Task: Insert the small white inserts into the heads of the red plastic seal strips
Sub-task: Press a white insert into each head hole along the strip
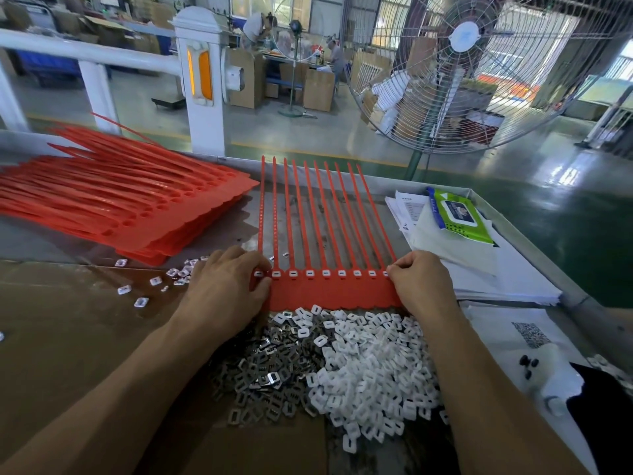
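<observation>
Nearest me, a heap of white inserts lies on the table beside a heap of grey metal clips, both between my forearms. Just beyond them, I see the joined sheet of red seal strips lying flat, heads toward me in a row across, tails running away from me toward the table's far edge. Most heads show a white insert already seated. My left hand pinches the sheet's left end, fingers curled over the first heads; my right hand grips the right end likewise, hiding the last head. To the left, loose inserts are scattered on brown cardboard, with a stack of red strip sheets behind. To the right, papers carry a wipes packet. Farther off stands a large fan. The far workers are too blurred to make out.
</observation>
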### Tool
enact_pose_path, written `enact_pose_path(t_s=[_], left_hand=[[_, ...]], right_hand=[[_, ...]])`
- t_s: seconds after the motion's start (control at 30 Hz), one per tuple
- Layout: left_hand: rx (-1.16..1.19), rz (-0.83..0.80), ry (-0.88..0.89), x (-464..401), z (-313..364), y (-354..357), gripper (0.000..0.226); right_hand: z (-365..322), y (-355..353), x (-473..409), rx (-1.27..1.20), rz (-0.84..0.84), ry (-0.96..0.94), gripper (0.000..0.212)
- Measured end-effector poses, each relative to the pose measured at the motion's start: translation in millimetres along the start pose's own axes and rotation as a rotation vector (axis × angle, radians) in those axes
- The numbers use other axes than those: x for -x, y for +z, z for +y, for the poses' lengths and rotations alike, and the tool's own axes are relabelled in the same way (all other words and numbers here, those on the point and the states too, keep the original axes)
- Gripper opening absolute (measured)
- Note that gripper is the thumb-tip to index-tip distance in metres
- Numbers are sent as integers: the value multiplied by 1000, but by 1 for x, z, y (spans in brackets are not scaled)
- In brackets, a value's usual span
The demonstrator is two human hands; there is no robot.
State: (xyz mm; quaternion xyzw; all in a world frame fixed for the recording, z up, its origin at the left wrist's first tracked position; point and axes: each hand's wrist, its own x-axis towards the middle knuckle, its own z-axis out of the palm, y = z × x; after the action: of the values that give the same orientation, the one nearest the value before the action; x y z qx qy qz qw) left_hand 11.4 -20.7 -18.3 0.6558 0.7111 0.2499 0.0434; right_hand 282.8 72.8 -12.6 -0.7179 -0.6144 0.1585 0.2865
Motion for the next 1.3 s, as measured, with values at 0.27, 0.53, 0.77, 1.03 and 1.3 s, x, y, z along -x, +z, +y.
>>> enact_pose_path(t_s=[0.27,0.53,0.77,1.03,1.3], left_hand=[[0,7,3,1,-1,0,27],[5,3,2,1,-1,0,26],[1,-1,3,1,0,-1,25],[7,6,8,1,-2,1,24],[12,12,13,0,-2,1,23]], right_hand=[[1,-9,10,-133,17,-54,11],[-23,-19,35,-197,-334,-332,6],[-33,-19,47,-173,-747,-532,6],[-34,-15,50,-121,-796,-519,8],[-33,-23,48,-261,-746,-485,9]])
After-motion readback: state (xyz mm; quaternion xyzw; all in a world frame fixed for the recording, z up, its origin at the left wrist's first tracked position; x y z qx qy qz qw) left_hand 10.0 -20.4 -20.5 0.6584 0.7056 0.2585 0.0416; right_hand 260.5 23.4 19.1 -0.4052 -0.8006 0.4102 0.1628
